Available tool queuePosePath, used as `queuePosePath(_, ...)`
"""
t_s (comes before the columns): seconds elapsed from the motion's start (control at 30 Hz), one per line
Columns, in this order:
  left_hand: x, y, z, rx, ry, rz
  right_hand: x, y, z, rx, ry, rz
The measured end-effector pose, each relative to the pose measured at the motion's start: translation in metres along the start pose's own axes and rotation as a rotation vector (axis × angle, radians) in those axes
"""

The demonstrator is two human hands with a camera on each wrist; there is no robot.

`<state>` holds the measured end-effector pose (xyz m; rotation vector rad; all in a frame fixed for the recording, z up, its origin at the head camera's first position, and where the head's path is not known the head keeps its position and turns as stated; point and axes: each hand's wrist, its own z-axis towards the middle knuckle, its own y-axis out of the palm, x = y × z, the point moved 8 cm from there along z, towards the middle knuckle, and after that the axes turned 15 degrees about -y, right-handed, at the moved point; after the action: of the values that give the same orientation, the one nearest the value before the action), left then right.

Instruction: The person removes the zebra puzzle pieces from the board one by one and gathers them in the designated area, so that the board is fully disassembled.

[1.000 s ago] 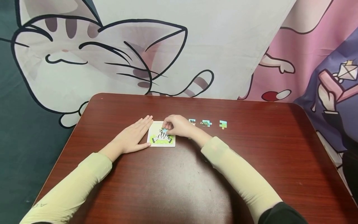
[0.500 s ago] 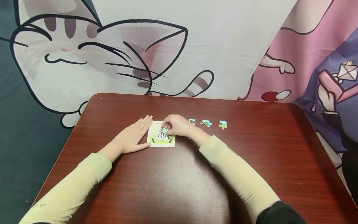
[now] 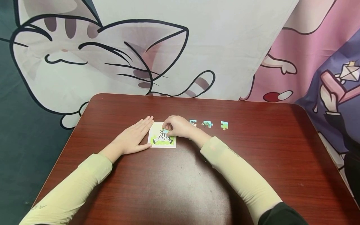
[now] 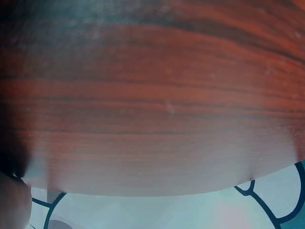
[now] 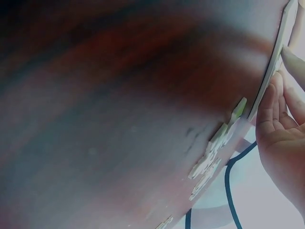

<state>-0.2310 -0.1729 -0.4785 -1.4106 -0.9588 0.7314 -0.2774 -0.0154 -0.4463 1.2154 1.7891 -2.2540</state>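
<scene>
In the head view, a small square puzzle board (image 3: 152, 128) with a zebra picture lies flat on the table. My right hand (image 3: 180, 126) is over its upper right part, thumb and fingers pinching a light-blue jigsaw piece (image 3: 165, 131) against the picture. The piece is partly hidden by the fingers. My left hand (image 3: 130, 137) lies flat at the board's left side, its fingers straight and touching the edge. In the right wrist view, the right hand (image 5: 283, 109) is at the board (image 5: 271, 67), seen edge-on; the pinched piece cannot be made out there.
Right of the board lie several loose jigsaw pieces, including one half behind the right wrist (image 3: 193, 121), a middle piece (image 3: 207, 124) and a far-right piece (image 3: 224, 125). The brown table (image 3: 180, 187) ends at a cartoon-cat cloth (image 3: 219, 40).
My right forearm has shifted slightly left while its fingers keep the jigsaw piece at nearly the same spot on the picture. The left hand has stayed still.
</scene>
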Motion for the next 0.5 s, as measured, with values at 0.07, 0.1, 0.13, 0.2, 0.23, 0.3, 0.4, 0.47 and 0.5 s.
queuePosePath(0.07,0.0001,-0.0003,-0.0002,0.002,0.001,0.001,-0.0005,-0.0002,0.0001,0.000,0.002,-0.003)
queuePosePath(0.1,0.0001,-0.0004,-0.0002,0.003,0.000,0.002,-0.0007,-0.0003,0.0002,0.001,0.003,-0.003)
queuePosePath(0.13,0.0002,-0.0007,-0.0002,0.004,0.001,0.003,-0.0008,-0.0003,0.0003,0.001,0.004,-0.006)
queuePosePath(0.2,0.0002,-0.0009,-0.0001,0.005,0.001,0.005,-0.0008,-0.0002,0.0006,0.004,0.005,-0.007)
queuePosePath(0.23,0.0002,-0.0010,-0.0001,0.005,0.001,0.005,-0.0007,0.0000,0.0006,0.006,0.006,-0.007)
queuePosePath(0.3,0.0000,-0.0011,-0.0001,0.004,0.000,0.002,-0.0005,0.0003,0.0006,0.010,0.008,-0.007)
queuePosePath(0.4,-0.0002,-0.0009,0.0003,0.003,0.000,-0.004,-0.0006,0.0005,0.0004,0.016,0.008,-0.012)
queuePosePath(0.47,-0.0002,-0.0008,0.0006,0.004,0.001,-0.007,-0.0011,0.0001,0.0003,0.021,0.005,-0.020)
queuePosePath(0.5,-0.0002,-0.0008,0.0008,0.004,0.002,-0.008,-0.0015,-0.0001,0.0002,0.023,0.002,-0.024)
